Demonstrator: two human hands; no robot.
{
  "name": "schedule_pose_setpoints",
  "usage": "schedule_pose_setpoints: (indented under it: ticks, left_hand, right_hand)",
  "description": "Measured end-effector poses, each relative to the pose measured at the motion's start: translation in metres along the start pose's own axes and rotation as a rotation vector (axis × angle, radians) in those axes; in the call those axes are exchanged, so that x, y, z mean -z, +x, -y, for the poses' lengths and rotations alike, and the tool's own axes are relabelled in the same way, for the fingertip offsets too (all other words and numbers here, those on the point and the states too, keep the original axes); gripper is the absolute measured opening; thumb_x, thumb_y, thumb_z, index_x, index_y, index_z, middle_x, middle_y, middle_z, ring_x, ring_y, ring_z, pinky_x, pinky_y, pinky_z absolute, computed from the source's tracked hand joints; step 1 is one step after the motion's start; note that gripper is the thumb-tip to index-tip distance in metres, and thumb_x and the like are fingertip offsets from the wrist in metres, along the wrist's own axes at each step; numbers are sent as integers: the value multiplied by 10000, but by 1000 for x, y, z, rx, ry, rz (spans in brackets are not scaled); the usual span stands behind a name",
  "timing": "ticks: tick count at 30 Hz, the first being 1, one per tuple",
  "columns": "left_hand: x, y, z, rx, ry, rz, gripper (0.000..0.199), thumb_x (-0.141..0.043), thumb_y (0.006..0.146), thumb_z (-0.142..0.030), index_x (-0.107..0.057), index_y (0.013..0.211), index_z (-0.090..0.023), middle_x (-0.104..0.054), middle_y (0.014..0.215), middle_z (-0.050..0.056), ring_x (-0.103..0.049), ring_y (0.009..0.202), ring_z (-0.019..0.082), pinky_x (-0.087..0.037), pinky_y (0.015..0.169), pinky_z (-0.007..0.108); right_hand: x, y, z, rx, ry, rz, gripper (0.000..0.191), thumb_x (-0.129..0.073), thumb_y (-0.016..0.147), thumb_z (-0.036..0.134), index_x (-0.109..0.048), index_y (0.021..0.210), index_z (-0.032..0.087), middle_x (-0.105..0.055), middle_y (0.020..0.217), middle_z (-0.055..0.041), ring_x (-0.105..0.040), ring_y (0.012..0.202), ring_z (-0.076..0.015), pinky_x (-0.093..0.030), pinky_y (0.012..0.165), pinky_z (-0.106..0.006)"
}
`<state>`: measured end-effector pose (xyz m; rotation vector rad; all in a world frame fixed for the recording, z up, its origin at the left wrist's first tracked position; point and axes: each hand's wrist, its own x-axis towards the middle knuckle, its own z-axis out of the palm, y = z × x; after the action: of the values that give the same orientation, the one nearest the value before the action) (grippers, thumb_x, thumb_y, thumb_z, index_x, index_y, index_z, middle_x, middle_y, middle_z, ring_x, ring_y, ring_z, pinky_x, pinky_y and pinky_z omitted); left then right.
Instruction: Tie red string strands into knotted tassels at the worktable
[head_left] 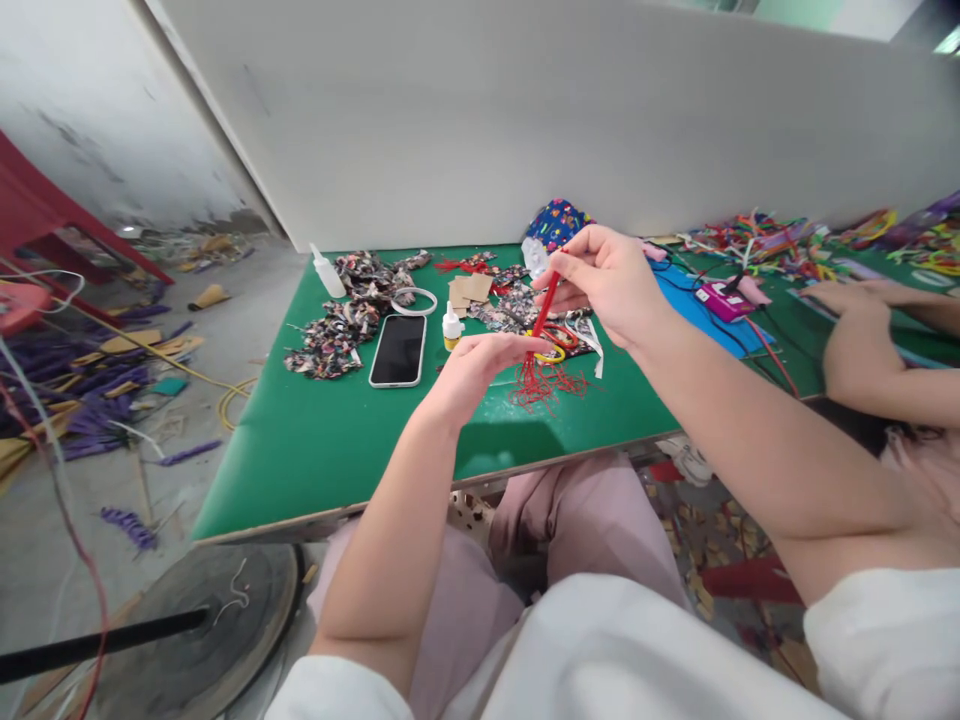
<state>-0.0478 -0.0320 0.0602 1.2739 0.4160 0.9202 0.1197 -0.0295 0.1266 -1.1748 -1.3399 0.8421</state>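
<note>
A red cord bundle (546, 304) is held upright and slightly tilted above the green table (315, 440). My right hand (600, 280) pinches its upper end. At its lower end, my left hand (487, 365) closes its fingers around the strands. Loose red threads (536, 385) hang and spread below the left fingers. Just behind them lie scissors with red and yellow handles (564, 338). Near my left hand stands a small white bottle with a yellow label (451, 328).
Left of my hands are a phone (398, 351), a white ring (414, 301), a white squeeze bottle (327, 272) and patterned fabric strips (337, 335). Brown card pieces (471, 291) lie behind. To the right are a blue sheet (694, 300), a purple device (724, 299) and another person's arms (862, 340).
</note>
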Motion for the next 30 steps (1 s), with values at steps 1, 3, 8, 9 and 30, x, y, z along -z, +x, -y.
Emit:
schedule_pose_setpoints:
  ticks: [1,3,8,9,30]
  left_hand:
    - [0,0,1,6,-9,-9,310,-455,822,-268,-749,835,-169,-736,922,55,-644,986,198,-440,946,319]
    - [0,1,3,19,-26,-20,303,-462,815,-265,-749,807,-168,-738,897,59,-650,971,201,-447,936,323]
    - [2,2,9,64,-62,-4,271,-499,794,-277,-744,796,-163,-741,865,56,-665,923,196,-474,899,319]
    - [3,3,10,70,-65,3,270,-500,793,-277,-743,805,-160,-741,866,58,-666,919,195,-475,901,319]
    - [29,11,30,279,491,-96,371,-584,727,-507,-709,691,-160,-715,774,55,-629,804,201,-465,746,298]
  right_hand:
    - [2,2,0,0,8,-23,271,-662,743,401,-478,770,205,-626,662,14,-690,698,-164,-559,554,-255]
    - [6,6,-2,2,15,-51,280,-664,738,409,-473,766,206,-640,661,13,-693,697,-167,-558,551,-255]
    - [15,11,-6,0,3,-45,280,-648,760,399,-450,769,201,-671,657,10,-674,591,-136,-553,501,-238]
    - [16,12,-6,1,-3,-53,279,-644,764,398,-447,765,200,-673,659,9,-671,581,-131,-553,501,-235]
    - [11,6,-7,13,-73,63,232,-668,745,345,-490,747,195,-675,673,-2,-666,571,-127,-539,441,-216]
